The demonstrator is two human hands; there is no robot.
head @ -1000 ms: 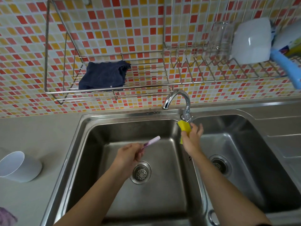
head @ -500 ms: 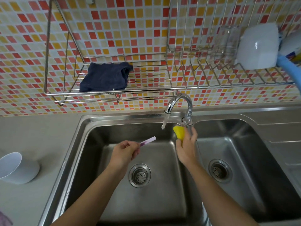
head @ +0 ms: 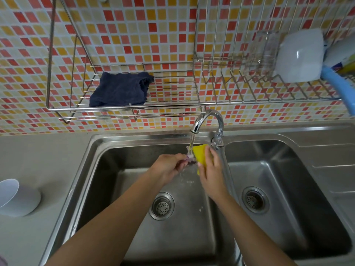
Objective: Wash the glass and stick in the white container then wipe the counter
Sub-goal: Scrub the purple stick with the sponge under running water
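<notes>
The left hand (head: 169,166) holds the slim pink plastic stick (head: 187,159) under the running stream, its fingers pinched on the shaft. The fingers of the right hand (head: 211,173) are wrapped round the yellow rectangular sponge (head: 200,154), which touches the stick's tip.

Hazards:
- The stick is wet and thin. A loose pinch may drop it toward the round steel strainer (head: 162,206) at six o'clock.
- Water striking the sponge may spray over the rim of the left steel basin (head: 92,150) onto the grey tabletop (head: 38,154).
- The right hand sits just beside the base of the chrome curved faucet (head: 209,118), and a wide scrub stroke may knock it.

Clearance: there is open basin at six o'clock, the spout close at twelve, and the basin divider at three. The white plastic container (head: 17,198), apparently on its side, lies well apart at nine o'clock. The clear drinking glass (head: 267,50) stands in the steel wire rack (head: 172,106) at two o'clock.
</notes>
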